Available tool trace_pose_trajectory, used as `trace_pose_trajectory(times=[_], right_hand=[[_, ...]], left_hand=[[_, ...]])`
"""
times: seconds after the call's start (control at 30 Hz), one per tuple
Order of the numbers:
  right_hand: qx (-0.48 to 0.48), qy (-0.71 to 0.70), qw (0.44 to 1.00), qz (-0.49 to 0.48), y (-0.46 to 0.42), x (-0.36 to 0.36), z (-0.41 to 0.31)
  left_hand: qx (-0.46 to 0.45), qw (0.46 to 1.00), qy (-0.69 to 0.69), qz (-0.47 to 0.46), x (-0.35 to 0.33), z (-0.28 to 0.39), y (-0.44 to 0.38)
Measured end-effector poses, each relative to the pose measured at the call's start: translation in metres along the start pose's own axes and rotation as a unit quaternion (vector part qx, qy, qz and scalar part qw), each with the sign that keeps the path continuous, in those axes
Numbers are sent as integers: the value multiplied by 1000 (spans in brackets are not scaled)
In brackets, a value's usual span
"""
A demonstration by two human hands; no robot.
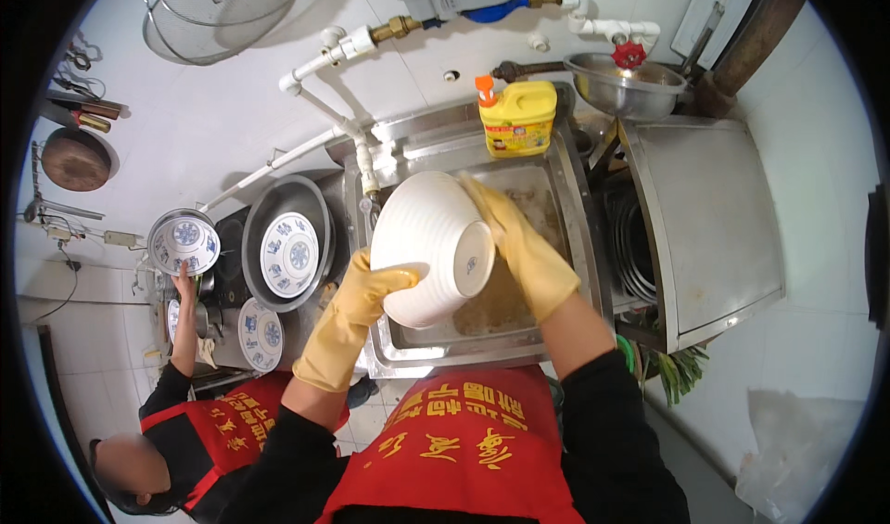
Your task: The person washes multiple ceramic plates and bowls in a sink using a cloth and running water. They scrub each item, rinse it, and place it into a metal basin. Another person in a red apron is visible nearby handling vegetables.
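A large white ribbed bowl [424,246] is tilted on its side above a stainless steel sink [480,357], its round foot facing right and towards me. My left hand [361,301], in a yellow rubber glove, grips the bowl's near left side with the thumb across the outer wall. On the far right side, my right hand [518,242], also gloved, lies against the bowl; its fingertips are blurred and partly hidden behind the wall, so its grip is unclear. Shallow brownish water [494,315] covers part of the sink floor.
A yellow detergent jug [520,120] stands at the sink's back rim. To the left are a grey basin [254,273] holding a blue-and-white bowl [290,254], and a patterned plate [261,335]. A co-worker's hand [183,284] holds another bowl [183,244]. A steel cabinet [709,225] stands right.
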State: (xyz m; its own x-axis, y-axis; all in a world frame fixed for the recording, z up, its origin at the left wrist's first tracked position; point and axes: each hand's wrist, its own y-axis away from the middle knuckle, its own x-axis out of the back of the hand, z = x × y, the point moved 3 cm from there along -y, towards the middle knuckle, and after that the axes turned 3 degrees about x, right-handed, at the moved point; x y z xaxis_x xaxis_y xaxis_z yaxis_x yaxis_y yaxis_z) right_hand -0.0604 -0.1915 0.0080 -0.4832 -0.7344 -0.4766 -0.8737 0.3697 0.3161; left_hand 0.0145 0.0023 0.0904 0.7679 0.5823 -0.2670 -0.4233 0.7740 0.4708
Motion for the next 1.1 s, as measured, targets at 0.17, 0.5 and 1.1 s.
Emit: trace_pose_trajectory(times=[0.17,0.5,1.1], right_hand=[[16,-405,897,174,19,0,104],[97,-500,841,184,37,-18,91],[-7,-40,995,95,55,50,51]], left_hand=[[-127,991,42,17,6,-77,-9],[-118,988,99,-9,-13,-53,-30],[-176,970,-152,71,35,15,16]])
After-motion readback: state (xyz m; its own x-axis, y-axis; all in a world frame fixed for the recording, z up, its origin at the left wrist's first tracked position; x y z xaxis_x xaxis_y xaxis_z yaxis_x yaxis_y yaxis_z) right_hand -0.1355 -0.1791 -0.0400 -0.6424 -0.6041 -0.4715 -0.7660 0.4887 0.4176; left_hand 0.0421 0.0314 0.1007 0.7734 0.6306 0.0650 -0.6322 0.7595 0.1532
